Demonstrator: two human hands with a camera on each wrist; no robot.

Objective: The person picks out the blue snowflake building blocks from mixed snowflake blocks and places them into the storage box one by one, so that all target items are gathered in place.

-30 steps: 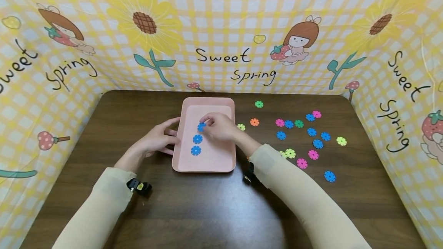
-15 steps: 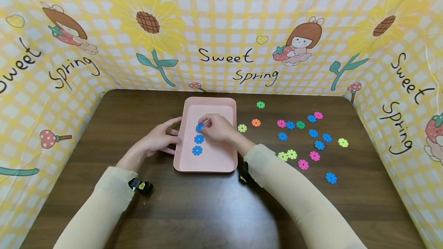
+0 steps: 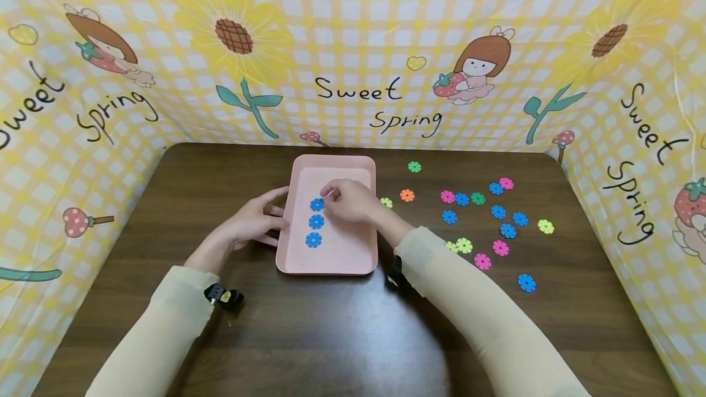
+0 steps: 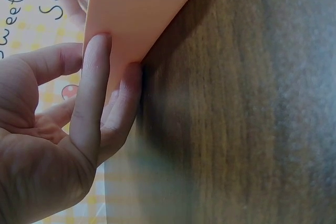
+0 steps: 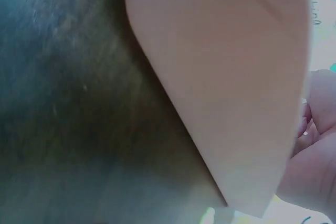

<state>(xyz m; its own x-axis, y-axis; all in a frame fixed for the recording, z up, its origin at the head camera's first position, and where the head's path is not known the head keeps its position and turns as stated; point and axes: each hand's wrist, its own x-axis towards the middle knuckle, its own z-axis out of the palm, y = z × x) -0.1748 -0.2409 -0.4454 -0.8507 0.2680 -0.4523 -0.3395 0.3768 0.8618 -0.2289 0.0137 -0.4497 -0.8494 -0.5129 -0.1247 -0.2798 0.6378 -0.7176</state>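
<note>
Three blue notched plastic discs lie in a column inside the pink tray (image 3: 347,256): a far disc (image 3: 317,204), a middle disc (image 3: 316,222) and a near disc (image 3: 313,240). My right hand (image 3: 351,201) is over the tray, its fingertips just beside the far disc, which shows nearly whole. In the right wrist view the tray wall (image 5: 220,77) covers much of this hand (image 5: 315,156). Against the tray's left side rests my left hand (image 3: 246,223). Its fairly straight fingers (image 4: 93,87) touch the outer wall in the left wrist view.
Right of the tray, loose discs are scattered on the brown table (image 3: 309,336): several blue ones (image 3: 507,231), pink ones (image 3: 482,261), yellow ones (image 3: 464,245), green ones (image 3: 414,166) and an orange one (image 3: 407,195). A checked cloth (image 3: 353,35) walls the back and sides.
The far blue disc, earlier pinched by my right hand, moved slightly left into the column and is now let go. My right fingertips have drawn a little away to the right. My left hand stayed.
</note>
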